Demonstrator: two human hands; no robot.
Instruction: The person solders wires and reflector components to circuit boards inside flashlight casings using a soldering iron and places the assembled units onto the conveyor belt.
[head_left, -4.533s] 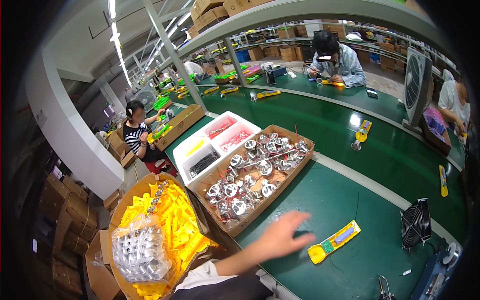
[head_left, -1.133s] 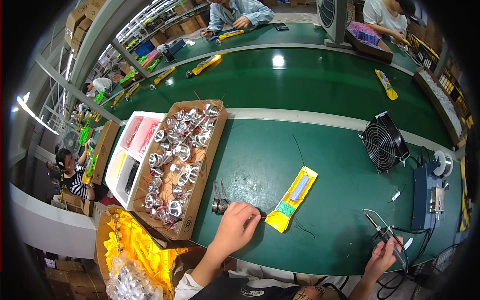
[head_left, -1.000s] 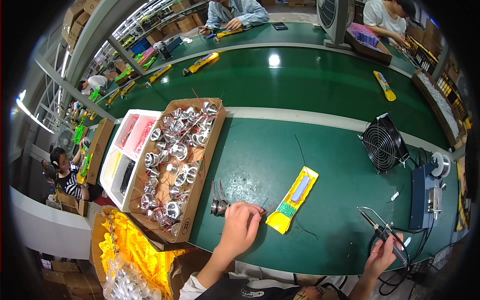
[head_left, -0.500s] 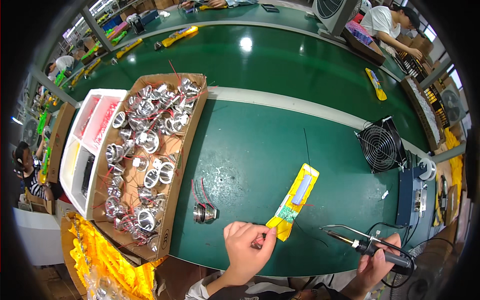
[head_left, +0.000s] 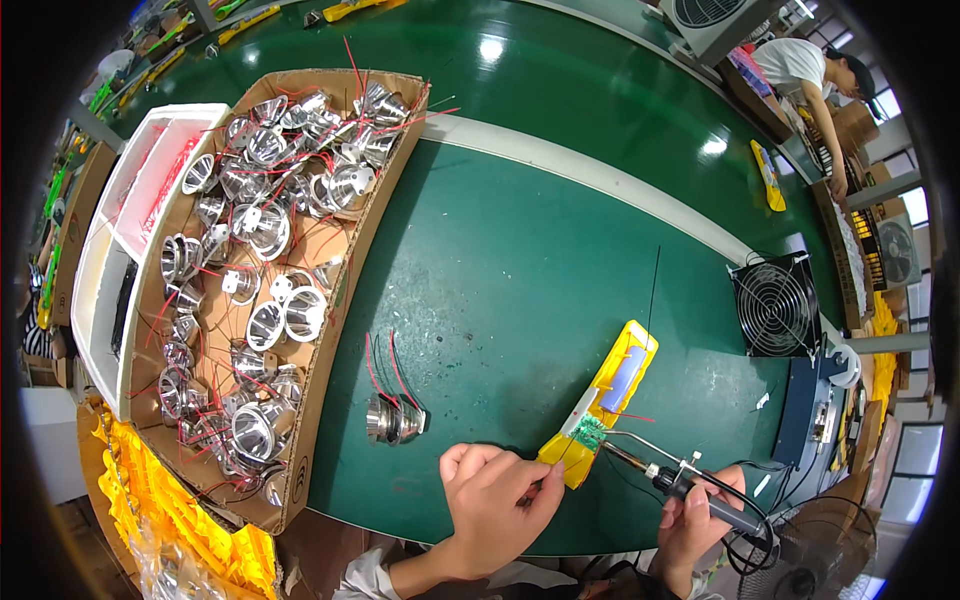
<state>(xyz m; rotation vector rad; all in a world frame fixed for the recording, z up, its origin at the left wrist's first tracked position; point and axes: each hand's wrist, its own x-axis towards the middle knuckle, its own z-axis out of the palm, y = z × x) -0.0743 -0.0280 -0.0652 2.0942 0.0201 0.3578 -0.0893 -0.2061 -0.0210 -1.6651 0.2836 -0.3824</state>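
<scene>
A yellow plastic housing [head_left: 619, 352] lies slanted on the bench, holding a pale purple cylindrical battery [head_left: 624, 377] and a small green circuit board [head_left: 589, 432]. My left hand [head_left: 500, 500] is closed in a pinch at the housing's near end. A thin dark line, seemingly a wire, runs from its fingertips toward the board. My right hand [head_left: 697, 520] grips a soldering iron [head_left: 683, 487] with a thin metal feed tube above its tip. That tip touches or nearly touches the board's right edge. Left of my left hand, a silver reflector lamp cup [head_left: 393, 419] with red and black wires rests on the bench.
A cardboard box [head_left: 345, 300] of wired reflector cups stands left, beside a white foam tray [head_left: 93, 270]. Yellow parts [head_left: 170, 510] fill a container below. A black fan [head_left: 775, 305] and a blue unit [head_left: 798, 410] stand right. Beyond lies a green conveyor [head_left: 560, 75]; a co-worker [head_left: 800, 70] reaches in.
My right hand has moved left, bringing the soldering iron's tip from beside the housing to the circuit board. My left hand keeps its pinch. The whole view has shifted slightly.
</scene>
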